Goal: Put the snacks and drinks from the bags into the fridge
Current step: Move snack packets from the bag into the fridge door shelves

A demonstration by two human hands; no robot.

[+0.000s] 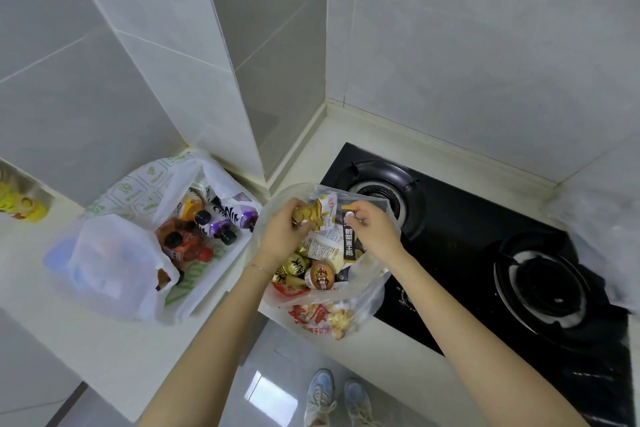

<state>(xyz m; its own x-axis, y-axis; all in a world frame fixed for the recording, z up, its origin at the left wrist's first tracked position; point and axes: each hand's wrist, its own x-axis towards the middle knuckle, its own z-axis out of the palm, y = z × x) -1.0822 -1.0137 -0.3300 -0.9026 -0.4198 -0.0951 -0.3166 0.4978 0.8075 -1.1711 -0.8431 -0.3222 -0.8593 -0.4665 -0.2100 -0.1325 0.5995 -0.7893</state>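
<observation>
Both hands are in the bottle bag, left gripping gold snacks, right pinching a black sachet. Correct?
No. The head view shows both hands in the clear snack bag by the stove, not the bottle bag. The rest stands: left hand grips gold snacks, right hand pinches the black sachet.

Two plastic bags (110, 253) (375, 291); two hands (280, 236) (372, 229); two burners (381, 198) (543, 284); two shoes (320, 395) (358, 402); at least four bottles (214, 222).

On the counter (104, 357), we have the drinks bag (114, 253) on the left with bottles (214, 224) in it. Right of it sits the snack bag (367, 291) with snacks (320, 274) in it, under our left hand (285, 234) and right hand (375, 230). The stove (485, 253) lies just right of that.
</observation>
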